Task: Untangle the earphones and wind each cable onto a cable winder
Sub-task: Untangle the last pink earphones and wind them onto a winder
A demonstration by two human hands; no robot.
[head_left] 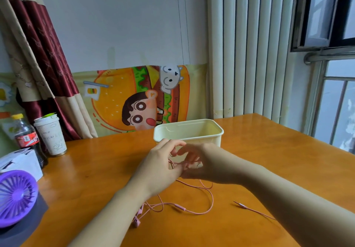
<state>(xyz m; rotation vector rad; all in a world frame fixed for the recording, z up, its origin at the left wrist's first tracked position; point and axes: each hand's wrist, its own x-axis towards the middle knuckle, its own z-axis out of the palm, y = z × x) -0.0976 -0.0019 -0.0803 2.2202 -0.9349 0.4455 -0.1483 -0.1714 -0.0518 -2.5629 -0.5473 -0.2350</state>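
A pink earphone cable (192,211) lies in loose loops on the orange table (96,170). Its earbuds (137,220) rest near my left forearm, the inline remote (179,207) sits mid-cable, and the jack plug (241,205) lies to the right. My left hand (160,163) and my right hand (203,165) meet above the table, both pinching a stretch of the pink cable between their fingertips. A pale object (198,164), partly hidden by my right fingers, is between the hands; I cannot tell if it is a winder.
A cream plastic box (189,131) stands just behind my hands. At the left edge are a purple fan (16,195), a white box (21,163), a cola bottle (26,139) and a paper cup (51,133). A radiator and a window are at the right.
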